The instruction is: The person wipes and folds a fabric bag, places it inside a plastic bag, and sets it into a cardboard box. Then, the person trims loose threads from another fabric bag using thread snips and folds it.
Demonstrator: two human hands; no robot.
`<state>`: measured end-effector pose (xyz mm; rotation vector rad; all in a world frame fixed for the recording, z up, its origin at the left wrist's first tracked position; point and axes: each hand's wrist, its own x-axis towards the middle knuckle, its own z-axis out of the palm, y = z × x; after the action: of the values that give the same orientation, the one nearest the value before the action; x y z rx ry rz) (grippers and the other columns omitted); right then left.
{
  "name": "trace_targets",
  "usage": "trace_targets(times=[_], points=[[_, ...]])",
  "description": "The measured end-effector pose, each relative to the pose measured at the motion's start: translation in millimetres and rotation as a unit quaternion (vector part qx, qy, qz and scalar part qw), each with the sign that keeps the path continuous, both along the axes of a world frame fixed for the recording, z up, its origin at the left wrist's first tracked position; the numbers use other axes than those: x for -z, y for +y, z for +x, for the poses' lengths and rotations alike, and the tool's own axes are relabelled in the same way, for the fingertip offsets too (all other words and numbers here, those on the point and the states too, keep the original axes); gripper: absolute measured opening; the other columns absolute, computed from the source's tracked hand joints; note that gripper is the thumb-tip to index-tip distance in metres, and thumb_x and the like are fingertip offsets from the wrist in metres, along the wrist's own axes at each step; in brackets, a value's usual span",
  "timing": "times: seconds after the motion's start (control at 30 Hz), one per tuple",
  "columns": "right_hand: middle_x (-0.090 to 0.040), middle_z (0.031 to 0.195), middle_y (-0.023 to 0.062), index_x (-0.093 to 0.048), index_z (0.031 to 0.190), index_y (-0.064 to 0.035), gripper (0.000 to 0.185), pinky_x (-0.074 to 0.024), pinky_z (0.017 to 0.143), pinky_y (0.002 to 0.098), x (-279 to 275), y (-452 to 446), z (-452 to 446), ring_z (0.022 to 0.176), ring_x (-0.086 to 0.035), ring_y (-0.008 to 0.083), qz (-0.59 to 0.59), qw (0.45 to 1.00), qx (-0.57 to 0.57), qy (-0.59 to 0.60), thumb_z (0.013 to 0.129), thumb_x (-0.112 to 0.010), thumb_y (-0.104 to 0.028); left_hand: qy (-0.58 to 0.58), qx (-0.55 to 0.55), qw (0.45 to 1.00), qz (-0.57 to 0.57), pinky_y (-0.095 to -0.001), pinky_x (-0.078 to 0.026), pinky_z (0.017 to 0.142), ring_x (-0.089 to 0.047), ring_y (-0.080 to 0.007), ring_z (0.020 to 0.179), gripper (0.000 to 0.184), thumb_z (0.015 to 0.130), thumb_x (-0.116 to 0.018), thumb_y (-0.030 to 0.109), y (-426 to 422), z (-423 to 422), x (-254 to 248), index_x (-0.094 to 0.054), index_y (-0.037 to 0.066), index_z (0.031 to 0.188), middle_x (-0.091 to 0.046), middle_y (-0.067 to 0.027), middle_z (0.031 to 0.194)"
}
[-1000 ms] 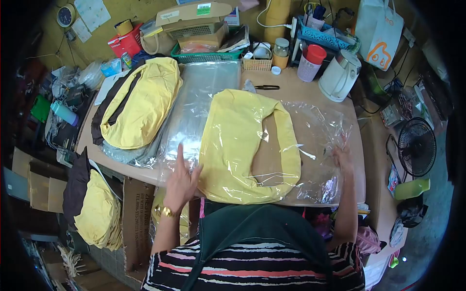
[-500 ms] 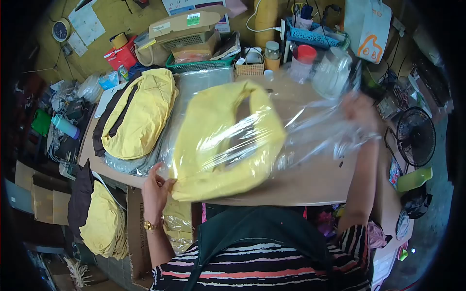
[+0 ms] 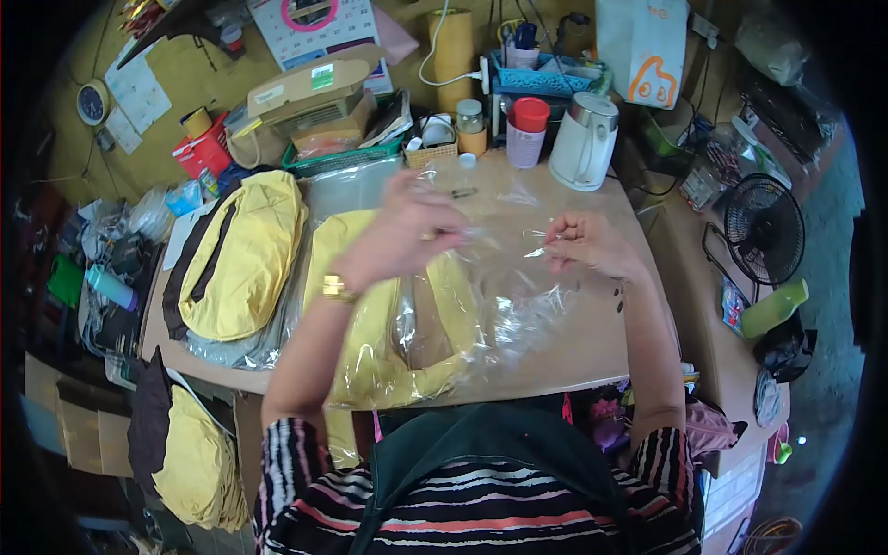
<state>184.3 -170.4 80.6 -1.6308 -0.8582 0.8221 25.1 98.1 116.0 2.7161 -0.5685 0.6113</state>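
Tan work table [image 3: 597, 347] crowded along its back edge, white kettle [image 3: 585, 143] towards the right, green basket [image 3: 338, 165] over on the left, and front and centre lies the yellow fabric piece [image 3: 370, 356], inside a clear plastic sleeve [image 3: 532, 314]. Left hand [image 3: 402, 227] is above the fabric's upper part, motion-blurred, fingers drawn together near the film; whether they grip it, I cannot tell. Right hand [image 3: 592, 248] is out over the sleeve's loose end, thumb and fingertips brought together, apparently pinching a bit of film. Now the handling: that cloth looks light, soft and floppy, likely to sag if lifted by one corner. Film looks thin, slick and crinkly, probably easy to tear. Best hold, I'd judge: a gentle pinch on the sleeve's loose edge, other palm flat on the cloth
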Motion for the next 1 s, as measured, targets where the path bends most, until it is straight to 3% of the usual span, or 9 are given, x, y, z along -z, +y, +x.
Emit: trace_targets(times=[0.2, 0.33, 0.47, 0.57, 0.63, 0.73, 0.77, 0.83, 1.0], points=[[-0.063, 0.092, 0.0043, -0.064, 0.101, -0.0011, 0.015, -0.0489, 0.063, 0.0228, 57, -45, 58, 0.070, -0.062, 0.0105, -0.039, 0.997, -0.043, -0.041, 0.089, -0.055, -0.004, 0.091, -0.030, 0.992, -0.079, -0.0342, -0.040, 0.092, -0.059, -0.0163, 0.085, 0.021, 0.074, -0.080, 0.021, 103, -43, -52, -0.065, 0.009, 0.083, -0.064, 0.0013, 0.080], [-0.059, 0.097, 0.0020, -0.066, 0.096, -0.0006, 0.012, -0.0448, 0.070, 0.0233, 39, -37, 55, 0.078, -0.055, 0.0094, -0.020, 0.984, -0.168, -0.060, 0.086, -0.060, -0.005, 0.134, -0.063, 0.988, -0.048, -0.0298, -0.043, 0.083, -0.057, -0.0157, 0.084, 0.023, 0.075, -0.080, 0.020, 130, -54, -79, -0.064, 0.007, 0.082, -0.063, 0.0005, 0.080], [-0.058, 0.099, 0.0019, -0.067, 0.088, -0.0021, 0.010, -0.0428, 0.074, 0.0249, 11, -42, 50, 0.082, -0.052, 0.0099, -0.023, 0.982, -0.171, -0.076, 0.081, -0.069, -0.009, 0.132, -0.121, 0.976, -0.121, -0.0288, -0.043, 0.082, -0.056, -0.0121, 0.084, 0.023, 0.075, -0.080, 0.018, 137, -63, -92, -0.063, 0.005, 0.082, -0.062, 0.0007, 0.080], [-0.058, 0.098, 0.0022, -0.067, 0.081, -0.0048, 0.015, -0.0430, 0.073, 0.0275, 11, -34, 44, 0.083, -0.053, 0.0113, 0.119, 0.973, -0.036, -0.195, 0.073, -0.078, -0.012, 0.130, -0.080, 0.972, -0.176, -0.0283, -0.043, 0.082, -0.056, -0.0104, 0.083, 0.022, 0.076, -0.080, 0.016, 142, -64, -89, -0.063, 0.004, 0.082, -0.061, 0.0010, 0.080], [-0.058, 0.095, 0.0022, -0.067, 0.078, -0.0064, 0.018, -0.0412, 0.074, 0.0279, 19, -22, 40, 0.084, -0.053, 0.0126, 0.370, 0.928, -0.010, -0.045, 0.069, -0.081, -0.010, 0.140, -0.071, 0.965, -0.209, -0.0282, -0.043, 0.081, -0.055, -0.0102, 0.083, 0.020, 0.076, -0.080, 0.015, 144, -63, -85, -0.063, 0.005, 0.081, -0.060, 0.0009, 0.080], [-0.058, 0.090, 0.0026, -0.066, 0.076, -0.0063, 0.018, -0.0404, 0.074, 0.0277, 31, -19, 54, 0.085, -0.052, 0.0130, 0.441, 0.886, -0.142, 0.016, 0.067, -0.081, -0.008, 0.148, -0.060, 0.954, -0.252, -0.0287, -0.041, 0.083, -0.054, -0.0107, 0.083, 0.020, 0.076, -0.079, 0.013, 148, -64, -81, -0.061, 0.005, 0.077, -0.058, 0.0008, 0.080], [-0.058, 0.090, 0.0026, -0.066, 0.076, -0.0063, 0.018, -0.0404, 0.074, 0.0277, 32, -24, 56, 0.085, -0.052, 0.0130, 0.441, 0.886, -0.145, 0.016, 0.067, -0.081, -0.008, 0.127, -0.044, 0.961, -0.240, -0.0294, -0.040, 0.084, -0.053, -0.0115, 0.084, 0.023, 0.076, -0.079, 0.016, 149, -64, -79, -0.059, 0.005, 0.076, -0.057, 0.0010, 0.079], [-0.055, 0.079, 0.0012, -0.064, 0.072, -0.0055, 0.026, -0.0359, 0.074, 0.0268, 12, -31, 42, 0.079, -0.049, 0.0132, 0.230, 0.968, 0.010, -0.098, 0.063, -0.086, -0.016, 0.103, -0.033, 0.968, -0.228, -0.0301, -0.039, 0.085, -0.052, -0.0123, 0.084, 0.026, 0.076, -0.080, 0.018, 148, -68, -81, -0.057, 0.005, 0.074, -0.055, 0.0012, 0.078], [-0.057, 0.090, 0.0018, -0.063, 0.077, -0.0047, 0.017, -0.0418, 0.072, 0.0266, -4, -36, 30, 0.082, -0.051, 0.0131, 0.190, 0.940, 0.044, -0.281, 0.071, -0.079, -0.005, 0.063, -0.096, 0.978, -0.174, -0.0320, -0.036, 0.092, -0.048, -0.0161, 0.096, 0.034, 0.075, -0.079, 0.024, 134, -80, -94, -0.050, 0.006, 0.070, -0.053, -0.0016, 0.094]])
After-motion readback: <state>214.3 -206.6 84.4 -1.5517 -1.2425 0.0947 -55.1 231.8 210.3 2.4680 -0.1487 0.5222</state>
